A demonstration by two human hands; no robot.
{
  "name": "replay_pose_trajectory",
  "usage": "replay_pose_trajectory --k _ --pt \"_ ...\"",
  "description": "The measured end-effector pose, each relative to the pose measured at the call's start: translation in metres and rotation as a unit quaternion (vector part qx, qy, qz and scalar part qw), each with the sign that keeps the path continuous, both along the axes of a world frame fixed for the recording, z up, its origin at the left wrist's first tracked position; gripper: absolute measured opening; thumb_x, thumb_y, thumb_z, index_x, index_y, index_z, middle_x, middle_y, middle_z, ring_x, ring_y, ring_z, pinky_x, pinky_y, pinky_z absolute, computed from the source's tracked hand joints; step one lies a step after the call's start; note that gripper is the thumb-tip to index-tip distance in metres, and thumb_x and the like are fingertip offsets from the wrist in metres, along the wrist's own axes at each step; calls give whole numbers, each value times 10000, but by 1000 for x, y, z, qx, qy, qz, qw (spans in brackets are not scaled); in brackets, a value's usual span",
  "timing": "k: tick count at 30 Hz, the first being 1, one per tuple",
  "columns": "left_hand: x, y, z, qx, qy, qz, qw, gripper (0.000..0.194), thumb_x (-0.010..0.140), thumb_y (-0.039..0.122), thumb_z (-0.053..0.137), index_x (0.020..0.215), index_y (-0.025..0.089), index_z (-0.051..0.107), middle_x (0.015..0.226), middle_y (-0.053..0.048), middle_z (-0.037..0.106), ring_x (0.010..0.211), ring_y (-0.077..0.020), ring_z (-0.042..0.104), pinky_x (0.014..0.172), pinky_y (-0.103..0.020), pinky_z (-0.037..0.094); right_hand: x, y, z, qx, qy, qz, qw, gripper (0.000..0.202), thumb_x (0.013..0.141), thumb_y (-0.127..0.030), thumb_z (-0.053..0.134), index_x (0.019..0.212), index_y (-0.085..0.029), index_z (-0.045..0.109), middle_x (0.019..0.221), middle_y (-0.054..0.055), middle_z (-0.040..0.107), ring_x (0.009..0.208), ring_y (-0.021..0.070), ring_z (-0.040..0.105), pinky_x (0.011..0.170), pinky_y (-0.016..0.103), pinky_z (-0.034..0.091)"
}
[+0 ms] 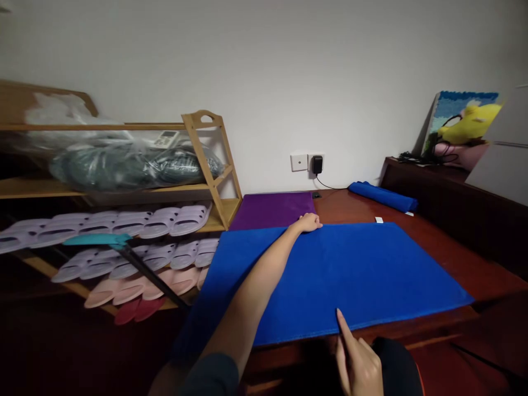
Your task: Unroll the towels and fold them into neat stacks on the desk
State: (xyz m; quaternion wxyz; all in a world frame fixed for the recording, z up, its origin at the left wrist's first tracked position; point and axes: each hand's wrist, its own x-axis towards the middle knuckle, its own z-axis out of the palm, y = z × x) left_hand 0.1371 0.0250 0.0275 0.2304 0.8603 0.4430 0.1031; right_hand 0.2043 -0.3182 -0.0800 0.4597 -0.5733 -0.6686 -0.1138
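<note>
Blue cloth (350, 269) lies flat on a reddish table (340, 206). The left hand (310, 222) curls at its far edge, the right hand (363, 363) points over the near; whether either grips, I cannot tell.

Blue cloth (350, 269): plain deep blue, roughly rectangular, opened out and lying flat on reddish-brown worktop (439, 247). Surface mostly smooth, faint creasing only. Near edge runs along worktop's near edge; near right corner close to that same edge. Far edge nearly straight, set well short of worktop's far edge. Small white tag (378, 220) at far edge, toward far right corner. Near left part in shadow, exact outline unclear.
</note>
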Motion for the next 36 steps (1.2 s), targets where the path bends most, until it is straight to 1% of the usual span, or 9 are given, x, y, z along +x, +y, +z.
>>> replay_pose_trajectory --k 5,8,11,15,20,23,26,30,36 --pt "2 2 9 -29 -51 49 997 188 797 275 617 644 183 557 789 -33 661 786 -177 615 720 -252 443 3 2 4 56 -31 22 998 611 860 -55 514 1440 -144 344 554 -32 551 416 69 454 491 239 407" --pt "-1 1 19 -35 -89 84 992 232 767 300 648 598 179 546 715 -39 641 741 -182 605 675 -249 439 4 1 5 80 -28 14 996 593 863 -59 520 1429 -154 369 697 20 662 505 94 569 552 243 480" --pt "-7 -4 32 -46 -136 101 984 276 746 342 666 564 180 536 620 -19 604 657 -168 578 620 -249 432 3 0 5 120 -32 -12 992 550 871 -94 527 1404 -174 417 907 65 713 677 143 670 659 259 541" --pt "-23 -16 57 -62 -219 111 967 315 755 380 654 545 183 527 506 13 535 537 -144 524 528 -246 400 1 -7 19 153 -22 -29 988 527 839 -102 579 1345 -226 501 971 26 719 744 170 696 717 276 573" --pt "-47 -34 89 -61 -327 111 937 317 742 399 675 566 170 545 489 30 522 477 -115 490 491 -229 381 5 -18 55 144 36 11 989 445 803 -118 614 1229 -244 598 995 28 713 770 202 698 707 318 581" --pt "-62 -42 107 -42 -388 116 913 257 727 355 694 630 159 558 512 42 530 492 -106 502 497 -215 381 13 -20 77 115 93 -28 989 293 786 -247 661 1077 -210 683 950 36 723 756 199 701 736 290 569" --pt "-79 -48 126 -33 -443 114 888 191 718 296 707 737 162 573 530 55 537 494 -95 507 496 -200 375 24 -13 102 95 194 -52 975 277 759 -328 692 996 -184 703 914 45 725 743 188 694 768 284 557" --pt "-104 -57 153 -38 -502 90 859 163 713 238 718 749 157 581 560 51 554 505 -81 512 536 -197 399 47 8 149 94 311 -30 945 308 713 -370 726 933 -154 713 882 64 717 762 189 675 776 312 552" --pt "-143 -76 191 -69 -553 48 829 151 742 222 708 693 120 608 641 0 617 582 -80 566 605 -202 440 90 46 228 96 329 1 939 453 634 -427 772 998 -163 719 800 46 701 686 157 643 703 292 549"
